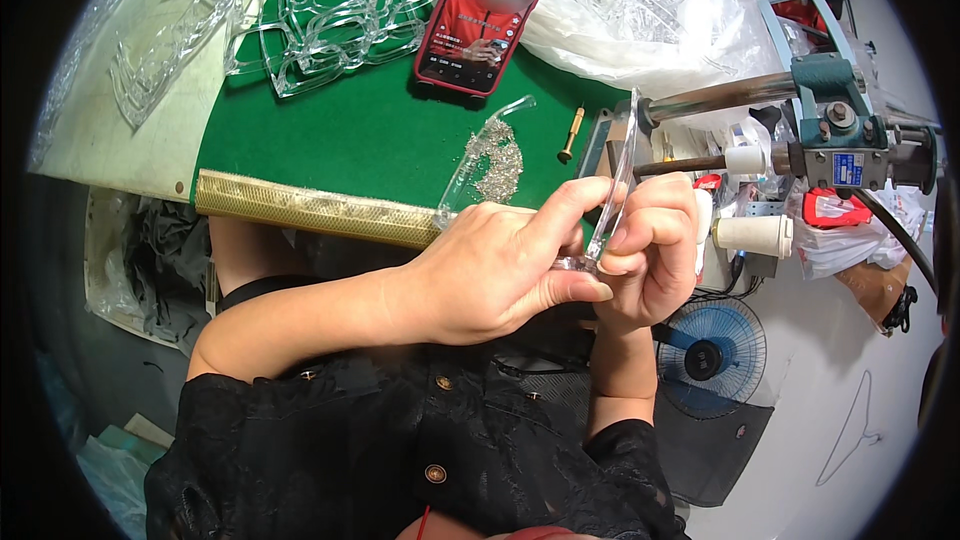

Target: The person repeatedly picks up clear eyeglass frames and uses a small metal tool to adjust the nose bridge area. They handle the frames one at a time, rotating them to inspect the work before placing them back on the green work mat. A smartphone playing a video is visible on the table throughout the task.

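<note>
Seeming unfinished, a clear frame [622, 165] is pinched by left hand [482, 268] and right hand [652, 258]; piled frames [372, 35] seemingly remain, far left.

The held eyeglass frame [622, 165] is colourless and transparent, and the tabletop [330, 145] is green, with a pale cream part. The edge strip [310, 209] is gold with a fine mesh pattern, and the small pieces [498, 170] are silver. The shirt [340, 440] is black with gold buttons [435, 474], the phone case [524, 25] is red, and the machine [815, 140] is teal.
</note>
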{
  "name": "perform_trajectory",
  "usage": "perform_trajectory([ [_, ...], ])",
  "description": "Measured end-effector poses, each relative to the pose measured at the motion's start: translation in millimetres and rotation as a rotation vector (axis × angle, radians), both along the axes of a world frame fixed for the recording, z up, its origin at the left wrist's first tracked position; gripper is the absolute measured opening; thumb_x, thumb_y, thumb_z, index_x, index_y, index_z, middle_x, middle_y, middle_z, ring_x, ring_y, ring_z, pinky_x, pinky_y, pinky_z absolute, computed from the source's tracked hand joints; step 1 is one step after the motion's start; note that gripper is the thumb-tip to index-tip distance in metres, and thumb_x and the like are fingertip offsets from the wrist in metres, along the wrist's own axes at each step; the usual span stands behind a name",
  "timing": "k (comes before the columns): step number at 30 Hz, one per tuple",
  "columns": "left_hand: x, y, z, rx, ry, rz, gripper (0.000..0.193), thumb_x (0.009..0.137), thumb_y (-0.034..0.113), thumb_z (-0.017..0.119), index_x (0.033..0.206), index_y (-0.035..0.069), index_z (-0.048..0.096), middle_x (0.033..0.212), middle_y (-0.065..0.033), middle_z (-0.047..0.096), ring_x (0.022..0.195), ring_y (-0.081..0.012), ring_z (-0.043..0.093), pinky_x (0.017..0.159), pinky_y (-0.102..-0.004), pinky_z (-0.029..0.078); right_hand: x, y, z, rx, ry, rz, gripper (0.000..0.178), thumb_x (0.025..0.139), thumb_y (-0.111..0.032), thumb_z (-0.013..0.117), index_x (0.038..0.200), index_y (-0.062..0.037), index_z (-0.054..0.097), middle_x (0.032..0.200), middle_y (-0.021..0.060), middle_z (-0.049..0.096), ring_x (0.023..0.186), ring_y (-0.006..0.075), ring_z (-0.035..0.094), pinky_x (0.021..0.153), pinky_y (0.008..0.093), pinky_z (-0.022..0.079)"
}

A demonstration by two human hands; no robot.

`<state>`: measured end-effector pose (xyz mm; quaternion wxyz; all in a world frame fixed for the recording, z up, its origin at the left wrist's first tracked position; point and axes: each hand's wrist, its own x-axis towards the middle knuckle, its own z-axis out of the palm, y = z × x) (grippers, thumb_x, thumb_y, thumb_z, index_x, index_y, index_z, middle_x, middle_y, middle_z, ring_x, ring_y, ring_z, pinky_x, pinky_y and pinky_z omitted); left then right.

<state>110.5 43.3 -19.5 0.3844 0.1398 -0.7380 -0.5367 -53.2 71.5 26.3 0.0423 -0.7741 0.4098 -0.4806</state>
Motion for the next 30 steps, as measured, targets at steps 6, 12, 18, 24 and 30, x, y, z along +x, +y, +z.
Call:
perform_trajectory([
  [6,2,1,1,-0.082,-0.079,0.078,0.073,0.086,0.04,0.064,0.136,0.0,0.03,0.082,-0.0152,0.064,0.074,-0.0346,0.065,0.063,-0.0362,0.05,1,2,2,0.031,0.023,0.012,0.02,0.074,-0.022,0.073,0.074,-0.0077,0.058,0.073,0.0028,0.054,0.067,0.0178,0.049,0.061,0.0287,0.038],
  [12,2,0,0,-0.088,-0.075,0.063,0.072,0.085,0.037,0.065,0.136,0.0,0.03,0.08,-0.0151,0.063,0.071,-0.0342,0.064,0.061,-0.0365,0.049,-1,-1,0,0.051,-0.054,0.038,0.027,0.065,-0.019,0.079,0.074,-0.0063,0.058,0.072,0.003,0.055,0.067,0.0177,0.05,0.061,0.0279,0.039],
  [18,-3,-1,2,0.053,0.067,-0.016,0.069,0.088,0.028,0.064,0.138,0.002,0.025,0.086,-0.0124,0.065,0.074,-0.0288,0.068,0.066,-0.0329,0.052,-3,-2,-6,0.025,-0.196,0.016,0.034,0.062,-0.021,0.083,0.074,-0.0057,0.056,0.071,0.0031,0.054,0.067,0.0172,0.049,0.059,0.0269,0.037],
  [24,0,-4,6,0.063,0.028,-0.098,0.066,0.092,0.031,0.058,0.14,0.003,0.022,0.086,-0.01,0.066,0.077,-0.0217,0.068,0.072,-0.0289,0.051,-6,-7,-3,0.033,-0.215,0.078,0.035,0.063,-0.024,0.083,0.075,-0.0056,0.056,0.073,0.003,0.05,0.067,0.0152,0.047,0.058,0.0257,0.036],
  [30,-4,3,7,0.361,0.139,-0.258,0.069,0.093,0.042,0.054,0.14,0.004,0.021,0.087,-0.0075,0.061,0.079,-0.0148,0.062,0.073,-0.0284,0.05,-11,-12,-2,0.027,-0.239,0.165,0.037,0.068,-0.029,0.082,0.077,-0.005,0.056,0.074,0.0032,0.05,0.067,0.0136,0.046,0.058,0.0241,0.037],
])
